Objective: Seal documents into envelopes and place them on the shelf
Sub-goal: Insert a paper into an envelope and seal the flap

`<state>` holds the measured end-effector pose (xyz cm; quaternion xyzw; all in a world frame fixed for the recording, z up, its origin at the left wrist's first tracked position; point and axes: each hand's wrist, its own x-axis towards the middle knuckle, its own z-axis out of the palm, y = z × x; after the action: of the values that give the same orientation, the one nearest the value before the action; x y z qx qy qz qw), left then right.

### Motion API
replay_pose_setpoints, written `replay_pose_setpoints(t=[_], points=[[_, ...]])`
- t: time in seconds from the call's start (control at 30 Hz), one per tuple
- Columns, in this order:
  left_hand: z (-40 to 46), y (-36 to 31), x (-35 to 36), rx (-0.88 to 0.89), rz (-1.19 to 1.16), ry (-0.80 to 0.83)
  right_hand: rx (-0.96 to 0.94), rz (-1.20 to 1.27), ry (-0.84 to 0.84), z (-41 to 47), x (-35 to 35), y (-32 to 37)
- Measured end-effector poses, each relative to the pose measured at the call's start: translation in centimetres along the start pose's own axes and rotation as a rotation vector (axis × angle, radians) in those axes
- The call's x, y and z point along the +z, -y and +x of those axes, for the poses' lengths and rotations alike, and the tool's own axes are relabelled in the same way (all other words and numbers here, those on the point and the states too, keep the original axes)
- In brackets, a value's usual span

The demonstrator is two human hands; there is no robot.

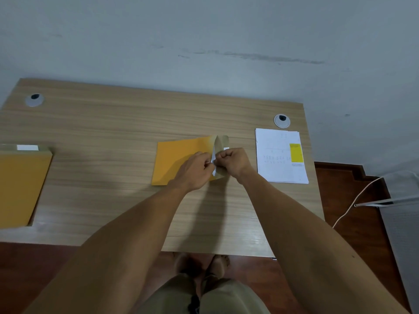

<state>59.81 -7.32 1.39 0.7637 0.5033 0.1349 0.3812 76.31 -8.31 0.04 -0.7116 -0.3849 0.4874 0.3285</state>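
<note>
My left hand (195, 171) and right hand (233, 162) pinch the white strip (213, 160) at the envelope (179, 159) flap; sealing unfinished, shelving left.

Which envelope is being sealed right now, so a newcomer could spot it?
On the wooden desk, look mid-desk, left of the white paper stack. The flat orange envelope lies there alone, both hands pinching a white strip at its flap; the other orange envelopes sit stacked at the desk's left edge.
</note>
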Motion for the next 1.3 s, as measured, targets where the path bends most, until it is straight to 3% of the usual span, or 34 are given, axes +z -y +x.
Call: replay_pose_setpoints(t=[0.27,0.4,0.57,0.7,1.03,1.13,1.3], points=[[-0.4,1.2,-0.1,-0.009,-0.01,0.002,0.034,0.001,-0.036,0.8,1.6,-0.6],[-0.5,2.7,-0.3,-0.08,0.11,-0.012,0.009,0.01,-0.034,0.6,2.2,-1.2],[-0.3,6.8,-1.9,-0.164,0.312,-0.048,0.113,0.037,-0.056,0.8,1.9,-2.3],[0.3,8.8,-3.4,-0.289,0.383,0.029,0.17,0.014,-0.108,1.0,1.8,-2.9],[-0.4,7.6,-3.4,-0.315,0.661,0.05,0.13,-0.205,-0.157,0.5,1.8,-2.8],[0.3,7.5,-3.6,-0.328,0.582,-0.016,0.071,-0.277,-0.075,1.5,0.9,-1.8],[3.0,7.6,-3.5,-0.345,0.106,-0.026,-0.028,-0.423,0.065,3.3,-0.1,-0.2]])
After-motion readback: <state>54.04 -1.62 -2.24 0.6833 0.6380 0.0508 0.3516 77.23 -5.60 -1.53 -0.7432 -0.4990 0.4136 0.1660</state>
